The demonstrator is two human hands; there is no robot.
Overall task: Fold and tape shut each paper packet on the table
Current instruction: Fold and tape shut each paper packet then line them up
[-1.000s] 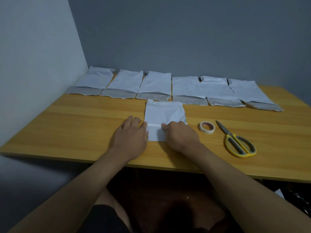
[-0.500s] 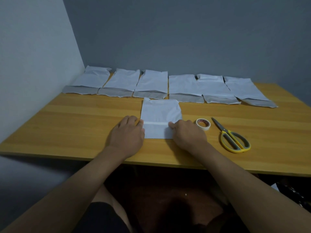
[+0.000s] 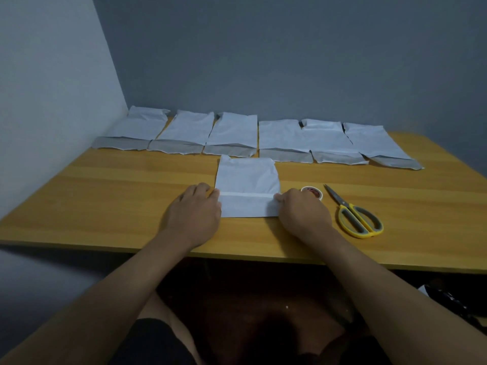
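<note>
A white paper packet (image 3: 247,180) lies flat on the wooden table (image 3: 105,196) in front of me, its near flap folded up with a strip of tape across the seam. My left hand (image 3: 193,212) rests palm down at the packet's left edge, fingertips touching the tape end. My right hand (image 3: 303,212) presses its fingers on the tape's right end at the packet's right edge. Several more white packets (image 3: 234,133) lie in a row at the back of the table.
A small roll of white tape (image 3: 313,192) sits just right of my right hand. Yellow-handled scissors (image 3: 353,214) lie further right, blades pointing away. A wall runs along the table's left side and another behind it.
My right hand has slid to the right along the tape strip, from the packet's middle to its right edge. The left hand stays at the left edge.
</note>
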